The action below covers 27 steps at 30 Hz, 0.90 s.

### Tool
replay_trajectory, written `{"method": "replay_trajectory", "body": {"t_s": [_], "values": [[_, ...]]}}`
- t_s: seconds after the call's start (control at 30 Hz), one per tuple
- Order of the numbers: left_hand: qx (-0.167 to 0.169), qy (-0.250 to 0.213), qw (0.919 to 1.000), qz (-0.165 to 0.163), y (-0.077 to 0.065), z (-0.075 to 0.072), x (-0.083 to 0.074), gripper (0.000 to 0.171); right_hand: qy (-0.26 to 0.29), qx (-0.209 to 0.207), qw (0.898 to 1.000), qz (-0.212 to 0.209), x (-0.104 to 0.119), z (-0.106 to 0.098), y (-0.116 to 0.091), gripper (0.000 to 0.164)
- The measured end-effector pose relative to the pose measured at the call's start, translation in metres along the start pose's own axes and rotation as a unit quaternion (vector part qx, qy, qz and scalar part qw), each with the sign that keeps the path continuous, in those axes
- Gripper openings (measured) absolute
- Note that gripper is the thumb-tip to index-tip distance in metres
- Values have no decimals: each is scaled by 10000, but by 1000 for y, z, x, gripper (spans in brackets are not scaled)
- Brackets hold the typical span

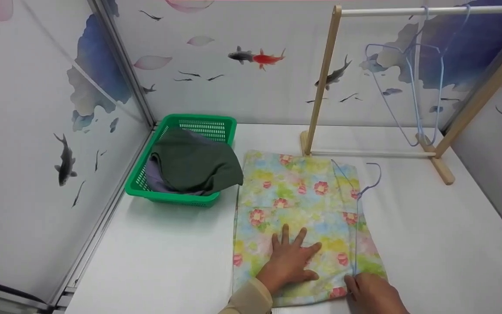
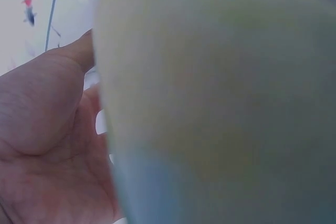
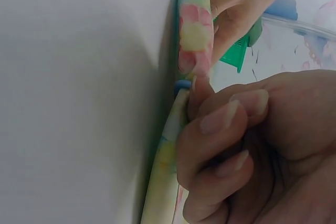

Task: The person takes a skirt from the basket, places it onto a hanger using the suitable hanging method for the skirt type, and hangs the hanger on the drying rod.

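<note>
A folded cloth with a pastel floral print lies flat on the white table. My left hand rests on its near half, fingers spread wide. A blue wire hanger lies along the cloth's right side, its hook pointing out past the cloth's edge. At the near end of that wire, my right hand pinches the hanger with curled fingers. In the right wrist view a bit of blue hanger shows at the fingertips, against the cloth edge. Blurred cloth fills most of the left wrist view.
A green basket holding dark green and purple cloth stands left of the floral cloth. Behind, on the right, is a wooden rack with blue hangers on its white rail. Printed wall panels enclose the table.
</note>
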<state>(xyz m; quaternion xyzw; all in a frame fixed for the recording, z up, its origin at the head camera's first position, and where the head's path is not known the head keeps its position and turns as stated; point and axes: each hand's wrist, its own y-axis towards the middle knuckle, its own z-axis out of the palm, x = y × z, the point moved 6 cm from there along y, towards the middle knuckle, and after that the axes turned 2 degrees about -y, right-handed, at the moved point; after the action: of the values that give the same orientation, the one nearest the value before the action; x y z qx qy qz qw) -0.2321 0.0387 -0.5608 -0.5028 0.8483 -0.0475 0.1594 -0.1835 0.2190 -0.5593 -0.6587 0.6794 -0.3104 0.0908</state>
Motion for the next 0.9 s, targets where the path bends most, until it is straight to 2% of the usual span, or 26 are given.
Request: {"method": "replay_trajectory", "body": {"t_s": [0.2, 0.37, 0.53, 0.63, 0.7, 0.77, 0.83, 0.9], "values": [[-3, -48, 10000, 1, 0, 0, 0, 71, 226, 331, 9992, -63, 3, 6, -6, 47], [14, 67, 10000, -71, 0, -1, -1, 73, 373, 519, 9975, -304, 8, 9, -9, 46], [-9, 84, 9999, -68, 0, -2, -1, 73, 197, 577, 9976, -317, 14, 9, -2, 45], [18, 61, 9999, -104, 0, -1, -1, 72, -637, 590, 9923, -885, 24, 8, 2, 31], [27, 89, 9999, -135, 1, -1, 0, 72, -1237, 442, 9821, -1348, 31, 7, 3, 21], [32, 98, 9999, -135, 1, 0, 0, 72, -1841, 279, 9666, -1759, 37, 7, 3, 12], [35, 107, 9999, -131, 0, -1, 0, 71, -1938, 178, 9641, -1805, 39, 8, 2, 8], [30, 124, 9998, -128, 0, -2, 0, 71, -1749, 212, 9701, -1672, 39, 9, 0, 11]]}}
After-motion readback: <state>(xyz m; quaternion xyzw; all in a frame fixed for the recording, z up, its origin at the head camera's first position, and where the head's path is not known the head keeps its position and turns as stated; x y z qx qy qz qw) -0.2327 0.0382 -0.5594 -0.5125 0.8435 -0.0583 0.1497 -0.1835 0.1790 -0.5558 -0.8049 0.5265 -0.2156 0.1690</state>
